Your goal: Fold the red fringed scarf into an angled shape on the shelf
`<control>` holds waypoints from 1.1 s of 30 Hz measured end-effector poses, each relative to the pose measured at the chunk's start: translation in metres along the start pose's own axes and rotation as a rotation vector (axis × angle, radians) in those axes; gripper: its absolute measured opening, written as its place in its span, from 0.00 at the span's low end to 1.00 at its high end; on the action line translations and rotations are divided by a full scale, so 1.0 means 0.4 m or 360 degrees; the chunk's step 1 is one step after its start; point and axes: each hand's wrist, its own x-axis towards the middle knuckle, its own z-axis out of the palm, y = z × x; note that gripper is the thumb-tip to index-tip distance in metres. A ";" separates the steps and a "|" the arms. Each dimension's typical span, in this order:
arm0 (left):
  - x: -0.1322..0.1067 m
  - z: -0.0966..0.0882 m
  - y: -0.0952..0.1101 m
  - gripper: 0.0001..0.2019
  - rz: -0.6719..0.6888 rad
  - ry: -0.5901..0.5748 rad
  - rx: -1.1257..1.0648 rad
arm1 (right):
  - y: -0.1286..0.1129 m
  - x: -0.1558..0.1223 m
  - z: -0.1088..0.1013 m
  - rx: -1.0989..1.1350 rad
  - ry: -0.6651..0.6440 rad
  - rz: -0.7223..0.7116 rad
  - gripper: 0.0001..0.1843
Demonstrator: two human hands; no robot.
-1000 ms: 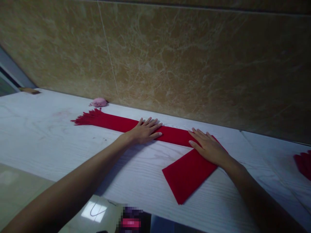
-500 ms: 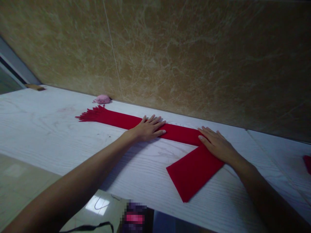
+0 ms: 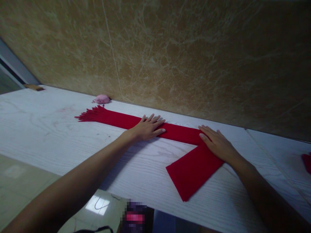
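A red scarf (image 3: 119, 119) with a fringe at its left end lies stretched along the white table. Toward the right it bends, and a wider folded part slants back toward me. Flat on the middle of the long strip rests my left hand (image 3: 148, 127), its fingers spread. My right hand (image 3: 216, 142) lies over the bend, palm down, fingers stretched out and fairly close together. The corner of the bend is hidden under it. Neither hand grips the cloth.
A small pink pouch-like object (image 3: 102, 99) sits by the marbled wall (image 3: 170, 58), just behind the fringe. A brown block (image 3: 34, 87) lies at the table's far left. Part of a red item (image 3: 306, 162) shows at the right edge. The white table (image 3: 136, 171) ends at a tiled floor.
Almost nothing differs. Both hands stay on the scarf, with only a very slight shift in the view.
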 end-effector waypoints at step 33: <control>0.008 0.002 -0.045 0.34 -0.0203 0.0011 0.0067 | 0.061 0.002 0.018 0.0008 -0.0053 0.0154 0.35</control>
